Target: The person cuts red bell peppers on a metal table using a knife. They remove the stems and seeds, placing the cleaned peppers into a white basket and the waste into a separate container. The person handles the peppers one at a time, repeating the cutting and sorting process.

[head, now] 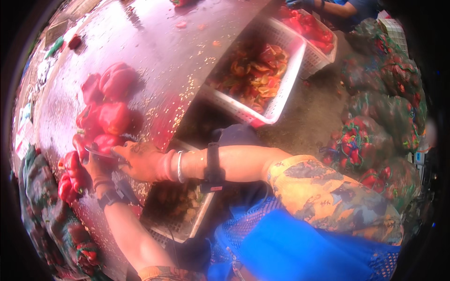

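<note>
My right hand (140, 161) grips a small knife, its metal blade (100, 152) pointing left across the fingertips of my left hand (95, 168). Below the blade, between both hands, is a shadowed red area; whether my left hand holds a pepper there is hidden. Just beyond the blade lies a red bell pepper (106, 141), close to my right fingertips. More whole red bell peppers (114, 117) sit in a cluster farther up the wet metal table (158, 66). Several others (70, 179) rest left of my left wrist.
Pepper scraps fill a white plastic crate (246, 111) beside the table; another crate (179, 237) with scraps stands below its edge. Beyond, a crate of red peppers (313, 63) is near a gloved co-worker's arm (339, 8). Net sacks of peppers line the right (372, 130) and left (49, 214).
</note>
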The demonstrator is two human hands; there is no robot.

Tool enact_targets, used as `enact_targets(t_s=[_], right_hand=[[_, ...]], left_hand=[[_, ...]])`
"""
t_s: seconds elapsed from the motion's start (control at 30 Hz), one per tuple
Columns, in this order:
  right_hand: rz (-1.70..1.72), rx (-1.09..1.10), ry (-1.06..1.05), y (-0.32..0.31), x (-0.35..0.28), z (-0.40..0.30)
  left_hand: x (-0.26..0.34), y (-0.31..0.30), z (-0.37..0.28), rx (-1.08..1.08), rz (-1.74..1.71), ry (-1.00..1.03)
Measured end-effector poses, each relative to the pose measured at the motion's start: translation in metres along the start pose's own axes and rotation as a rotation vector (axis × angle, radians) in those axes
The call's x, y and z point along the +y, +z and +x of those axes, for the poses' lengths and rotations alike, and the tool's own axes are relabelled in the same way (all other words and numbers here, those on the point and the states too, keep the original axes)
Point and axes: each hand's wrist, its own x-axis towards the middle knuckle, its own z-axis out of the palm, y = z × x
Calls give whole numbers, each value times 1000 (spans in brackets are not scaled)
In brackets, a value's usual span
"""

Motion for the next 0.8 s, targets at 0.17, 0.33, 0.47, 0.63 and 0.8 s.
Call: enact_targets(t_s=[0.17,0.33,0.47,0.63,0.8], right_hand=[[58,50,75,-2,14,5],[48,-88,141,7,25,-8],[95,-134,20,23,32,-32],[-107,-389,0,13,7,-22],[-201,-348,9,27,26,-31]], left_hand=[[10,23,-69,-11,-76,70],[28,6,-168,-105,153,-58],[-1,1,-199,123,-29,135],[-15,12,-192,394,240,211],[-47,31,-171,641,498,368]])
